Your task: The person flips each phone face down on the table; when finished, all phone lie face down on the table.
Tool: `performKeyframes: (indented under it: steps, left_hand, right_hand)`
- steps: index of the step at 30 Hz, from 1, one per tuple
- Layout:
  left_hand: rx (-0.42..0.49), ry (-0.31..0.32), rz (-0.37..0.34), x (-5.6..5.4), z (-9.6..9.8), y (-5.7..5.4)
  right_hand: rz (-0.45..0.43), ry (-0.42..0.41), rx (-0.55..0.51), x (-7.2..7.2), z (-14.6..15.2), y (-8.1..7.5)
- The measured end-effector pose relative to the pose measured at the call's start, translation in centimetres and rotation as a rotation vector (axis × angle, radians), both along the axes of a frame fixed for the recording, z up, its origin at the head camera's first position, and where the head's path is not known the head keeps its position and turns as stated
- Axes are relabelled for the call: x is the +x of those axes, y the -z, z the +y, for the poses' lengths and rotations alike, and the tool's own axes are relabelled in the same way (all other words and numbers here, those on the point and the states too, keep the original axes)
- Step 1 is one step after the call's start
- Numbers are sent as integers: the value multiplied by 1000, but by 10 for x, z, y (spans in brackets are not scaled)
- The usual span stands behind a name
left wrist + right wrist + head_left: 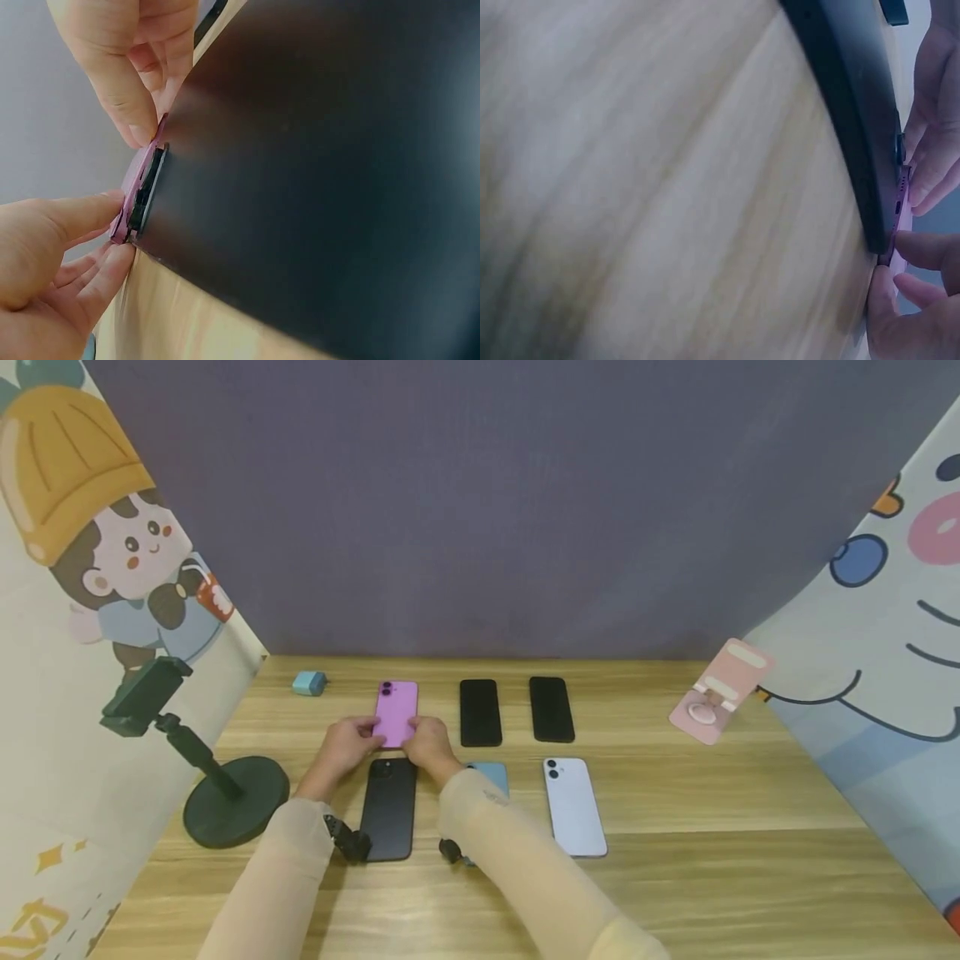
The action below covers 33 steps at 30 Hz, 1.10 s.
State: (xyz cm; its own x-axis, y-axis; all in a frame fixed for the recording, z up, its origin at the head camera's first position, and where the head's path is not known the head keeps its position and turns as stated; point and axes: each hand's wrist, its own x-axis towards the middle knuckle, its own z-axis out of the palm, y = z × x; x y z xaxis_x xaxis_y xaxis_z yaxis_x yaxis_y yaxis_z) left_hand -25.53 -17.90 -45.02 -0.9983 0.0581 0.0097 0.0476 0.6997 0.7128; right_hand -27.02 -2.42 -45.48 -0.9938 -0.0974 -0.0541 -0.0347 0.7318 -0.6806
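Observation:
A pink phone [396, 714], camera side up, lies at the back left of the table. My left hand [347, 747] pinches its lower left edge, the thumb on its back and fingers at its side. At the opposite edge, my right hand [431, 745] grips with thumb and fingers in the same way. The left wrist view shows the pink phone [135, 176] edge-on between both hands. A black phone [388, 810] lies just in front of it, beneath my wrists. My right forearm partly hides a blue phone [491, 772].
Two dark phones, one in the middle [480, 713] and another [551, 709], lie right of the pink one. A white phone [576, 807] lies nearer. At left are a black phone stand [236, 802] and a blue charger [309, 683]; a pink folding stand [720, 693] is at right.

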Motion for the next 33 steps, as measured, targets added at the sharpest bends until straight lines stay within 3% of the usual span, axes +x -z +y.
performKeyframes:
  steps: [4,5,7,10,13,15,17,22,26,29,33]
  left_hand:
    - [-20,27,2,-1,2,1]
    - [-23,32,4,-2,2,1]
    - [-34,43,8,-3,3,1]
    - [-42,41,-7,-4,5,-3]
    - [-84,37,-2,-3,12,-8]
    - [-132,50,9,1,22,-13]
    - [-162,102,23,6,37,-18]
    - [-101,236,26,16,81,-28]
    - [-13,222,8,8,106,-19]
    - [43,186,-15,-1,119,-7]
    - [92,123,-17,-9,131,4]
  right_hand:
    - [-16,11,0,2,1,-4]
    - [-48,19,3,8,1,-15]
    - [-50,19,-14,8,2,-17]
    - [-46,-21,-7,7,9,-21]
    - [-79,-49,-75,4,24,-27]
    - [-102,-51,-97,2,40,-31]
    - [-123,-31,-140,0,56,-32]
    - [-60,-21,-81,-4,93,-27]
    - [-40,22,40,-6,115,-26]
    - [-100,36,132,-6,128,-26]
    - [-154,20,83,-3,138,-26]
